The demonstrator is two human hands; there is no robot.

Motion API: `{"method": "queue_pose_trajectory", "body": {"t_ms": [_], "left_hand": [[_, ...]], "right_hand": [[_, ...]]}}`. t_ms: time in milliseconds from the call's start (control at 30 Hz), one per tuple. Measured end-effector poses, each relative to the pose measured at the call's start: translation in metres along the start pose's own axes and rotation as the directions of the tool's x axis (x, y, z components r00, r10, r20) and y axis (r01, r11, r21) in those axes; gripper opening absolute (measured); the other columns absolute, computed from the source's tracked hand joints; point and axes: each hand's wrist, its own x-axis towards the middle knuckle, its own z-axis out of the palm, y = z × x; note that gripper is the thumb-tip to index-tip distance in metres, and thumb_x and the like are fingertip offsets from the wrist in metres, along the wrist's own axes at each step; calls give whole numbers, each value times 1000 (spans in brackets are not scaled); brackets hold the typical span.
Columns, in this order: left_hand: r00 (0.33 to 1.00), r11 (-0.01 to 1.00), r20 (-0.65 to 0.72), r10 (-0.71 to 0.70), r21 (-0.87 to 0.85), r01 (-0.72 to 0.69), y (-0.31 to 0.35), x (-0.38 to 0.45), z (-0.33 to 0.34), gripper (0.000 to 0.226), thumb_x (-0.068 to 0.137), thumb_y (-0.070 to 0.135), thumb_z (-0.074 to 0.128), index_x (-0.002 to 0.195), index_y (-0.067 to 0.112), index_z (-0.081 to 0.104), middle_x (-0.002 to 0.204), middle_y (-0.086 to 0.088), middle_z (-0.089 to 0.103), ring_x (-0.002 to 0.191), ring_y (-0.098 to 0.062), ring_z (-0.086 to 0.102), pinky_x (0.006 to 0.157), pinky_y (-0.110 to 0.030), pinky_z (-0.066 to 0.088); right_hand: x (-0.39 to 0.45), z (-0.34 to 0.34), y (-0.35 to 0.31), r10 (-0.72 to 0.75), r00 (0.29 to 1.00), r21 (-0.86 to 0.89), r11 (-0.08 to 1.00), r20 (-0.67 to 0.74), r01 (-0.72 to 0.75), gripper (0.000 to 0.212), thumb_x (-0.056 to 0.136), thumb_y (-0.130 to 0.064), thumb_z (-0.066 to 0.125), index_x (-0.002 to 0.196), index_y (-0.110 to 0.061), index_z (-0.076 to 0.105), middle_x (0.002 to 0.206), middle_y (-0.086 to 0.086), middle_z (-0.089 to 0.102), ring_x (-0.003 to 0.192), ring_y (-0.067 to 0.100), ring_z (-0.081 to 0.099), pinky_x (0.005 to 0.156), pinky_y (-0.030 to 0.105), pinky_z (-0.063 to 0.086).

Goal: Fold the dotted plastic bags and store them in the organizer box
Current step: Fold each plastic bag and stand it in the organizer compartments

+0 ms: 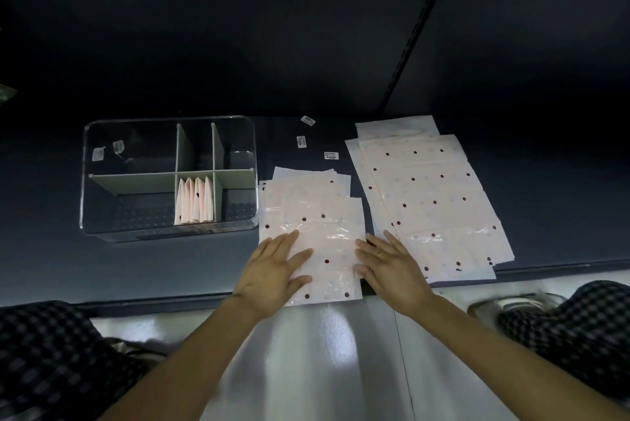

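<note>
So I've got both hands flat on a pale pink dotted plastic bag (pixel 327 250) at the near edge of the dark table (pixel 136 267). Left hand (pixel 272 270) is spread open on its left side, right hand (pixel 392 270) open on its right edge, neither gripping. The clear divided organizer box (pixel 168 178) sits to the left with folded pink bags (pixel 195 200) upright in its middle front compartment. A bigger stack of unfolded dotted bags (pixel 429 202) lies just right.

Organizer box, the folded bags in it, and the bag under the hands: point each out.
organizer box (pixel 102 182): head view, left clear wall.
folded bags (pixel 194 202): head view, middle of the upright bundle.
bag under the hands (pixel 332 250): head view, bare centre between hands.
</note>
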Motion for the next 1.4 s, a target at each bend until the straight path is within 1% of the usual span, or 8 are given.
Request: {"method": "queue_pose_trajectory", "body": {"t_ms": [400,533,667,867,1067,1167,1267,1400], "left_hand": [[977,965,-168,-134,-245,90,-1,28,-8,34,88,42,59,120,28,58,130,9,46,117,-15,43,98,-29,25],[971,964,-193,-139,-251,88,-2,27,-6,40,88,40,61,125,27,55,128,8,48,118,-15,42,97,-26,24],[941,894,-251,-226,-436,98,-3,19,-13,21,83,25,71,102,17,69,114,4,62,108,-17,52,90,-27,31],[873,593,-8,-488,-736,325,3,12,-22,7,87,23,66,89,18,62,58,9,53,56,-5,48,53,-12,34],[796,523,44,-604,-731,438,9,12,-22,11,88,20,64,84,12,57,74,-6,52,90,-33,51,69,-32,39],[763,700,-176,-622,-563,440,25,7,-23,46,85,21,68,127,14,50,109,-9,53,105,-29,49,86,-39,42],[869,937,-386,-310,-279,210,46,2,-15,60,78,28,74,131,12,50,126,-12,55,116,-35,53,97,-46,43],[991,993,-81,-108,39,112,47,8,4,78,95,59,23,149,13,-8,156,-8,-15,143,-25,-18,115,-47,-11]], "right_hand": [[42,8,9,-189,981,-9,982,50,190,41,41,-3,85,79,-14,74,85,1,71,69,16,66,58,23,55],[44,7,9,-35,999,214,977,27,28,19,69,-2,78,87,-9,74,89,2,71,78,18,66,67,25,55],[39,0,16,205,935,657,668,290,-351,15,94,-13,54,99,-20,67,97,-8,68,88,6,60,78,16,47],[43,2,22,283,851,784,339,443,-521,8,84,-20,70,88,-23,63,79,-10,64,67,1,54,63,10,42],[64,17,22,425,749,602,447,507,-661,36,88,-27,64,63,-17,40,55,-6,38,53,5,36,53,19,27],[68,21,20,463,733,538,498,499,-681,42,88,-27,63,60,-19,34,55,-6,34,54,9,32,52,21,25],[69,21,19,482,719,527,489,502,-695,44,88,-26,64,59,-18,31,55,-4,33,54,11,31,53,25,26],[71,19,17,483,716,513,499,504,-699,44,88,-24,64,58,-18,31,56,-2,35,55,12,32,52,24,26]]}}
